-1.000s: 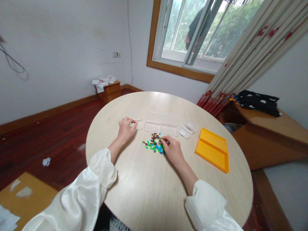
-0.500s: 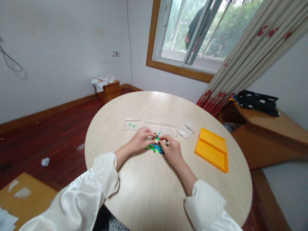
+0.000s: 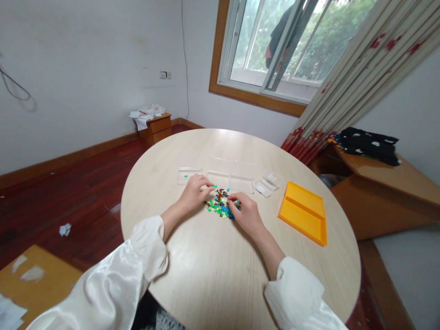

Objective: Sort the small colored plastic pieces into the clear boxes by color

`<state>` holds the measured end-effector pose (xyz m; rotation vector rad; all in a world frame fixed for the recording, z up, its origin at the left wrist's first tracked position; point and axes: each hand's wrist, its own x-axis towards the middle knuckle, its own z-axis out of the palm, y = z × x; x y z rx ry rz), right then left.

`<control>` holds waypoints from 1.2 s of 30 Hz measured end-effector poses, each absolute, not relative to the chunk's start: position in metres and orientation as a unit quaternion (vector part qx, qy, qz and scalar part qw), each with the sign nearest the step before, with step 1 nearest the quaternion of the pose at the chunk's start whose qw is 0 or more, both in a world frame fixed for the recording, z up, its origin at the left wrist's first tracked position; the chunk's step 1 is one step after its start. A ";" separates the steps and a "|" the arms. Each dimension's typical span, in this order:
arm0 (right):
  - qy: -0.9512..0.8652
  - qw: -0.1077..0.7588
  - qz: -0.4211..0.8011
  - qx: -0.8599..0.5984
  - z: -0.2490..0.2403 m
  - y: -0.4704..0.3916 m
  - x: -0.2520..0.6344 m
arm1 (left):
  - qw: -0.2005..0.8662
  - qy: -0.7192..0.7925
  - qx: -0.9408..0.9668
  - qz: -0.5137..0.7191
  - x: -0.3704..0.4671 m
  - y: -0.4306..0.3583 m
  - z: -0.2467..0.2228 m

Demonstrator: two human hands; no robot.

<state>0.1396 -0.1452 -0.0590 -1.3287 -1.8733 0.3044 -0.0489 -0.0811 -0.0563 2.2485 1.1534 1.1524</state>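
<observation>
A loose pile of small coloured pieces (image 3: 222,207), green, blue, brown and cream, lies on the round table (image 3: 213,275). My left hand (image 3: 195,191) is at the upper left of the pile, its thumb and forefinger pinching a green piece (image 3: 215,186). At the pile's right side is my right hand (image 3: 245,211), thumb and fingertips together at the pieces; whatever is between them is too small to make out. Behind my left hand is a clear tray (image 3: 183,181) with a green piece (image 3: 186,176) showing in it. Two more clear trays (image 3: 241,184) stand behind the pile.
A small clear case (image 3: 264,188) lies open right of the trays. Farther right is a yellow two-part tray (image 3: 304,221). A wooden desk (image 3: 388,183) with dark cloth (image 3: 367,145) stands beyond the table at the right, a small cabinet (image 3: 160,129) at the back left.
My left hand has moved left, away from my right hand, with a green piece in its fingertips. It now covers part of the left clear tray. My right hand has stayed near the pile.
</observation>
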 end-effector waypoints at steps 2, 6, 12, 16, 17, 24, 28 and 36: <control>-0.770 0.367 0.115 -0.509 -0.055 -0.146 0.143 | 0.161 0.449 0.768 0.427 -0.055 -0.074 -0.057; -0.805 0.294 0.128 -0.499 -0.050 -0.150 0.148 | 0.135 0.493 0.736 0.443 -0.065 -0.063 -0.062; -0.812 0.244 0.154 -0.508 -0.052 -0.153 0.147 | 0.121 0.499 0.738 0.437 -0.067 -0.061 -0.063; -0.815 0.243 0.162 -0.501 -0.052 -0.152 0.148 | 0.111 0.526 0.728 0.425 -0.068 -0.062 -0.062; -0.815 0.242 0.163 -0.500 -0.052 -0.152 0.148 | 0.108 0.532 0.726 0.423 -0.068 -0.062 -0.062; -0.812 0.236 0.160 -0.510 -0.053 -0.152 0.150 | 0.088 0.590 0.687 0.414 -0.078 -0.055 -0.064; -0.819 0.229 0.151 -0.504 -0.053 -0.153 0.150 | 0.081 0.616 0.665 0.414 -0.084 -0.050 -0.066; -0.808 0.266 0.144 -0.506 -0.053 -0.152 0.148 | 0.076 0.633 0.663 0.392 -0.087 -0.049 -0.068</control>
